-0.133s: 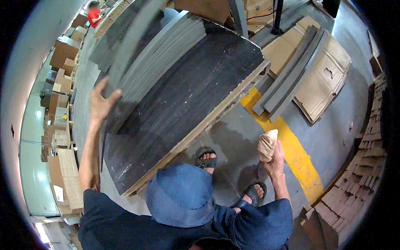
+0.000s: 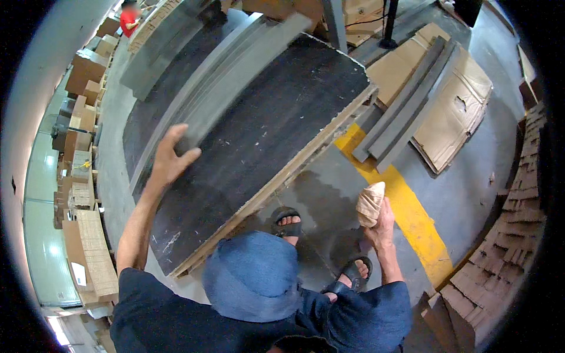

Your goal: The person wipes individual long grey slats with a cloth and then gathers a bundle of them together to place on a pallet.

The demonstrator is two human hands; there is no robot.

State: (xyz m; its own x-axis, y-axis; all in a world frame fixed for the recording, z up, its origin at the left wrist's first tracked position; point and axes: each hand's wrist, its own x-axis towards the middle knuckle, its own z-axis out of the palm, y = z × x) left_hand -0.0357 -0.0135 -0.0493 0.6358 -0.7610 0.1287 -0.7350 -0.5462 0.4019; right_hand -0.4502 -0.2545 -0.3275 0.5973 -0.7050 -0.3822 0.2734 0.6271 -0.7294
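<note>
My left hand grips the near end of a long grey strip between thumb and spread fingers. The strip is slightly blurred and reaches up and right over the black tabletop. Just left of it, other long grey strips lie along the same direction; the held strip hides part of them. My right hand is closed on a folded tan cloth, held off to the right above the floor, apart from the table.
Two grey strips rest on flattened cardboard at the right. A yellow floor line passes my right hand. Stacked brown cardboard lines the right edge. More grey panels sit beyond the table; a person in red is far left.
My left hand has moved right and slightly nearer, and the held grey strip has swung down to the right over the tabletop. My right hand still holds the cloth.
</note>
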